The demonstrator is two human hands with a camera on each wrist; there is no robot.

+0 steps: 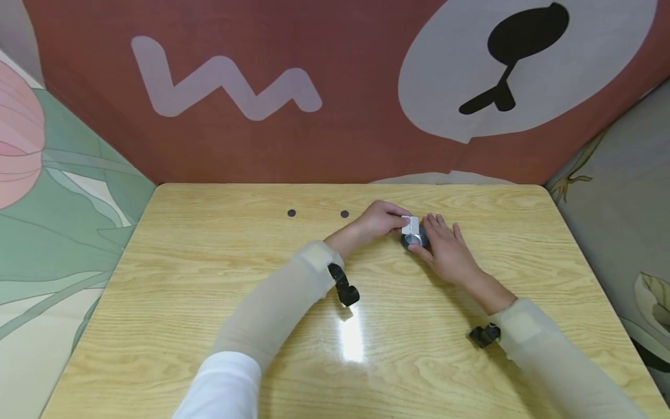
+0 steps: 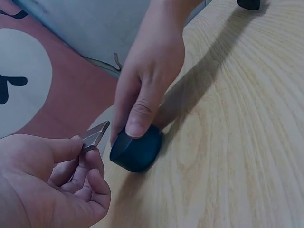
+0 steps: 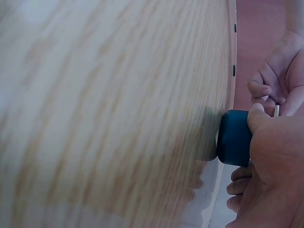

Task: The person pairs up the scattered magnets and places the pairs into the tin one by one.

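Observation:
A small round dark-blue container [image 2: 137, 149] stands on the wooden table [image 1: 209, 279]; it also shows as a dark puck [image 3: 234, 137] in the right wrist view. My right hand [image 1: 445, 250] holds it from above, thumb [image 2: 141, 115] pressed on its top edge and fingers behind it. My left hand [image 1: 382, 220] is just left of it and pinches a small flat white-grey piece [image 1: 410, 224] between thumb and forefinger; the piece's [image 2: 95, 135] tip hangs close to the container's rim. I cannot tell whether the piece touches the container.
Two small dark dots [image 1: 291, 213] mark the table towards its far edge. Patterned fabric walls [image 1: 314, 87] close in the back and both sides. A bright light reflection [image 1: 352, 337] lies on the near middle of the tabletop.

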